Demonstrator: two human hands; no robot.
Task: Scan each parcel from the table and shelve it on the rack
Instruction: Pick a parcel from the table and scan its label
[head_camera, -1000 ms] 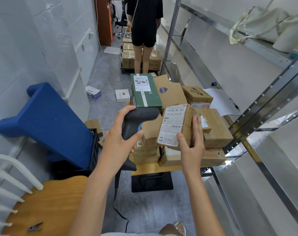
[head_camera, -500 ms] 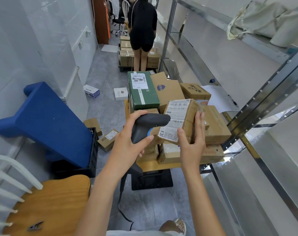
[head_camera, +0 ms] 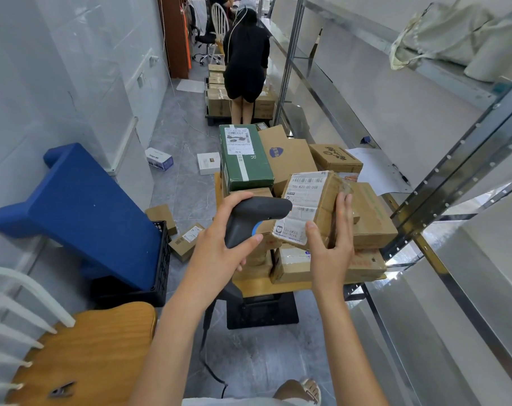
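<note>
While left hand (head_camera: 219, 253) wraps the matte dark-grey scanner (head_camera: 250, 218) handle, snout pointing right at the label, right hand (head_camera: 330, 250) holds a small taped cardboard parcel (head_camera: 310, 209) tilted, thumb on the near face, fingers up the right side. Both grips clamped. Parcel is held above the wooden counter (head_camera: 278, 287), over stacked brown boxes (head_camera: 371, 218); metal rack (head_camera: 453, 177) at right.

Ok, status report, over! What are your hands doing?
Left hand grips scanner. Right hand holds parcel, label facing scanner. Nothing between them. Rack waits right.
</note>
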